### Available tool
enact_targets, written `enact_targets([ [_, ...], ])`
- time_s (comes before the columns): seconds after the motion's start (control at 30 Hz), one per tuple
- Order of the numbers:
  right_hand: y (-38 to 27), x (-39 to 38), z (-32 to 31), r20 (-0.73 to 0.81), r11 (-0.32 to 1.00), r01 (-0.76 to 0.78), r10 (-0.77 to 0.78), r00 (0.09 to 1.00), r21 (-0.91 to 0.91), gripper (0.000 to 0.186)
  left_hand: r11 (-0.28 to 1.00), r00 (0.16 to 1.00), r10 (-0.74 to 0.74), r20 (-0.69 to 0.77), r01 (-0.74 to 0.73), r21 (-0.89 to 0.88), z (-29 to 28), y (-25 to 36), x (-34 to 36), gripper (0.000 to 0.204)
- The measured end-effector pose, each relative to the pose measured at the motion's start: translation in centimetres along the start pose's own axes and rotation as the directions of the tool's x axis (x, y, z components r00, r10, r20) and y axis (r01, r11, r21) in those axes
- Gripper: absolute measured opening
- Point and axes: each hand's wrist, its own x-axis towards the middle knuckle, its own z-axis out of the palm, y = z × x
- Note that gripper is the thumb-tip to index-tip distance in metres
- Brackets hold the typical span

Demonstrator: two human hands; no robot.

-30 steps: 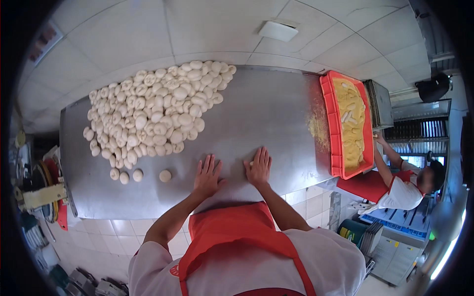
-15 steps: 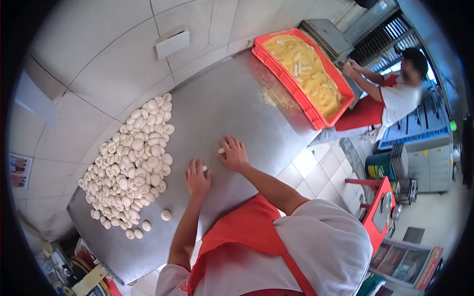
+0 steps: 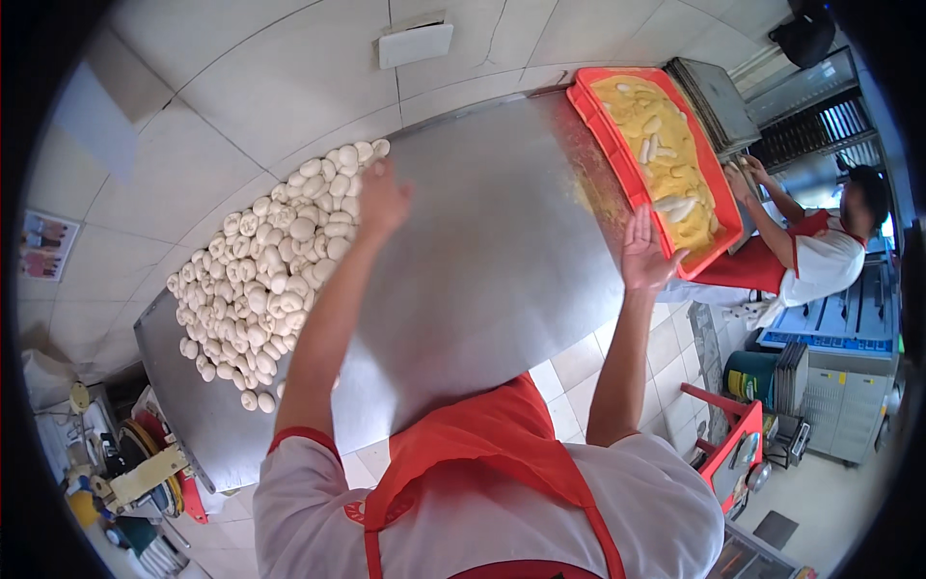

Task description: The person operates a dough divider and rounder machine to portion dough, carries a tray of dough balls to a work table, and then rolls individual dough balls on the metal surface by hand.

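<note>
My right hand is open, palm up and fingers spread, at the near side of a red plastic tray. Yellow crumbs fill the tray, with several pale dough pieces on them. Just past my fingertips are elongated white dough pieces; whether they touch the crumbs I cannot tell. My left hand is at the right edge of a large heap of round dough pieces. Motion blur hides its fingers and anything in them.
A grey metal table carries the heap and the tray, against a tiled wall. Stacked metal trays stand behind the red tray. A co-worker in a red apron stands at the far right. A red stool is on the floor.
Both hands were on the middle of the table, each at a small dough piece. The left has gone to the heap, the right to the tray. The view has shifted.
</note>
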Motion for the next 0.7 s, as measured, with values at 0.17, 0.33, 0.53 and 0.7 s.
enact_targets([
  [0.17, 9.1, 7.7, -7.8, -0.242, 0.816, -0.218, 0.099, 0.965, -0.536, 0.039, 0.853, 1.000, 0.030, -0.001, -0.025, 0.521, -2.2, -12.2, 7.0, 0.042],
  [0.33, 35.0, 6.7, -3.4, -0.045, 0.486, -0.173, 0.263, 0.964, -0.857, 0.028, 1.000, 1.000, -0.001, 0.022, 0.001, -0.027, -1.8, -6.2, 0.3, 0.034],
  [0.53, 48.6, 6.6, 2.7, 0.304, -0.418, 0.396, 0.272, 0.913, -0.817, 0.019, 0.873, 0.900, -0.379, 0.214, 0.424, -0.239, 1.3, -4.0, -21.3, 0.039],
  [0.7, 43.5, 4.1, 1.7, 0.194, -0.325, 0.294, 0.307, 0.932, -0.899, 0.031, 0.832, 0.904, -0.427, 0.015, 0.399, -0.385, 1.4, -4.5, -34.1, 0.039],
])
